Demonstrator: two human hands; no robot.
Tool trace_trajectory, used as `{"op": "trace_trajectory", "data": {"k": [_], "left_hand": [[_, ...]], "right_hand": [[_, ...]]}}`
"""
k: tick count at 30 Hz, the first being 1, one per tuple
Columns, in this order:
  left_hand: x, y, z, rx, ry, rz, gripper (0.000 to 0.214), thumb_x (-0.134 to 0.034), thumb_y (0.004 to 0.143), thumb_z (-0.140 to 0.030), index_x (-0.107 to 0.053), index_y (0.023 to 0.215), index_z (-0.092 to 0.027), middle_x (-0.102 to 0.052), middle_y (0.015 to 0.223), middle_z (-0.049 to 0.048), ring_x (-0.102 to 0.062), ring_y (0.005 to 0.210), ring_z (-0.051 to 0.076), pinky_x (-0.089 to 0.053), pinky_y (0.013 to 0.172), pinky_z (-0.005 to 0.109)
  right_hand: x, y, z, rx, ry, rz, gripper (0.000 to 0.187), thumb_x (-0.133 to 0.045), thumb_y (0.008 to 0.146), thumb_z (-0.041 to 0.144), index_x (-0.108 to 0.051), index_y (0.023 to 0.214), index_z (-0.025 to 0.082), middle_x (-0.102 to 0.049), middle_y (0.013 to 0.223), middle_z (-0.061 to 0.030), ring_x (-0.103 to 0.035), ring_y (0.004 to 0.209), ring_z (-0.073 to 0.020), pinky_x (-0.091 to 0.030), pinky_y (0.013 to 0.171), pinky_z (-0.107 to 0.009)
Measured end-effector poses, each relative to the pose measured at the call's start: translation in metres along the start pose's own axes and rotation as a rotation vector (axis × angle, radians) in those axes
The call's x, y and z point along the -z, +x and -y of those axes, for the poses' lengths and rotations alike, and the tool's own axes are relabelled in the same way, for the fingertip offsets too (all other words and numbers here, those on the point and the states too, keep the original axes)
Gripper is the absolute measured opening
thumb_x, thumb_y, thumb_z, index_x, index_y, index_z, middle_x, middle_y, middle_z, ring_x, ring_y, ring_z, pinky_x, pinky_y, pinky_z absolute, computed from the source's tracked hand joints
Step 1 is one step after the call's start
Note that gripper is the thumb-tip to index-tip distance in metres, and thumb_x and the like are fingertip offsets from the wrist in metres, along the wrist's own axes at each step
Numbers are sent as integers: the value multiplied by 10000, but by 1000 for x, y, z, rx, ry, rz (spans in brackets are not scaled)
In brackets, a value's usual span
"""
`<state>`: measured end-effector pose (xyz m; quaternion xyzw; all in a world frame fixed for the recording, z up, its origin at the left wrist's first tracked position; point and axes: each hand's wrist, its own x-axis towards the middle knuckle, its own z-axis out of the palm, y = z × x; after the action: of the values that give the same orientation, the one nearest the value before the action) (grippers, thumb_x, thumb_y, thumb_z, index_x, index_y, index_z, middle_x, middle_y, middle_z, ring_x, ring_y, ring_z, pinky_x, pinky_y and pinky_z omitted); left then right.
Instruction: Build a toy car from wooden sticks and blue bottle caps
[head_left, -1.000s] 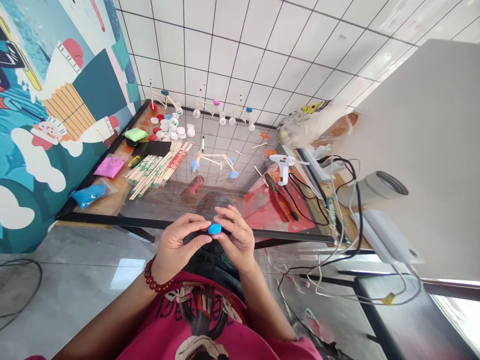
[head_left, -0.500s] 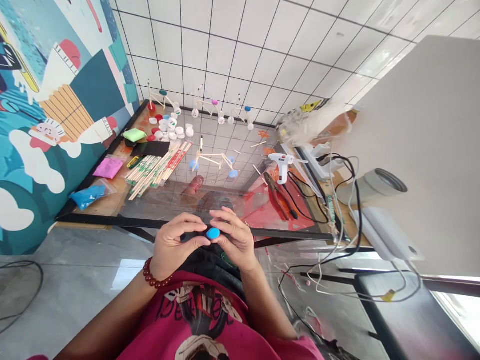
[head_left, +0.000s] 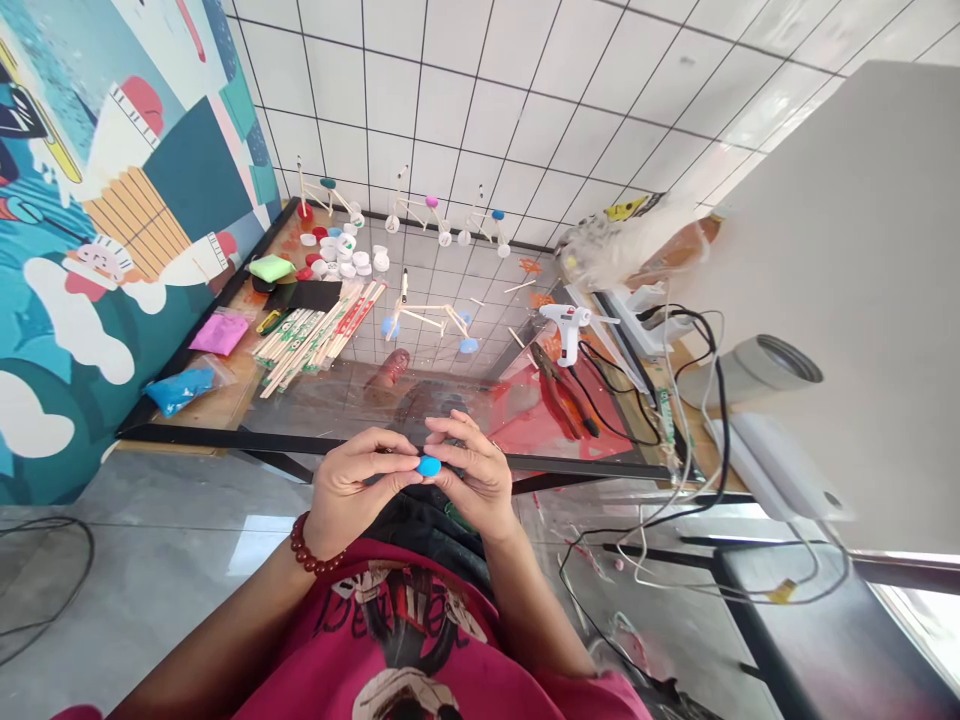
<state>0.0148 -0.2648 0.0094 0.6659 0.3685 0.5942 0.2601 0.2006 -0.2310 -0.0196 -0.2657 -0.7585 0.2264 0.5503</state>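
Observation:
A small lump of blue modelling clay (head_left: 429,467) is pinched between both hands just off the table's near edge. My left hand (head_left: 367,470), with a red bead bracelet on its wrist, presses the clay's left side between thumb and fingertips. On the other side my right hand (head_left: 474,472) closes its thumb and fingers on it. Beyond them on the glass table stands a small stick-built bike model (head_left: 429,318) with light-blue wheels and no seat. Three similar models, such as one with a pink seat (head_left: 431,202), line the back by the tiled wall.
Left on the table lie wrapped chopsticks (head_left: 319,340), bottle caps (head_left: 346,255), and bags of blue clay (head_left: 180,388), pink clay (head_left: 220,333) and green clay (head_left: 271,268). At right are a glue gun (head_left: 566,328), pliers (head_left: 561,390) and tangled cables (head_left: 712,400).
The blue clay has turned or been pressed from a pointed teardrop into a rounder, flatter oval. Left fingertips have closed in on it slightly; both hands stay in nearly the same place.

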Motion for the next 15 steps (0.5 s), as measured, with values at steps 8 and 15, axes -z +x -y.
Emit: {"op": "trace_trajectory", "data": {"k": [8, 15], "left_hand": [[2, -1, 3, 11, 10, 4, 243, -804, 823, -136, -817, 1024, -272, -775, 940, 29, -738, 837, 145, -611, 725, 224], [6, 0, 6, 17, -14, 26, 214, -811, 826, -166, -822, 1010, -274, -783, 937, 35, -743, 844, 152, -605, 724, 225]], "right_hand": [[-1, 0, 0, -21, 3, 12, 234, -768, 905, 348, -760, 1137, 319, -744, 1287, -60, -761, 904, -163, -449, 1170, -463], [-2, -1, -3, -23, 13, 32, 239, -774, 900, 343, -765, 1138, 329, -751, 1275, -54, -764, 898, -159, -432, 1184, -471]]}}
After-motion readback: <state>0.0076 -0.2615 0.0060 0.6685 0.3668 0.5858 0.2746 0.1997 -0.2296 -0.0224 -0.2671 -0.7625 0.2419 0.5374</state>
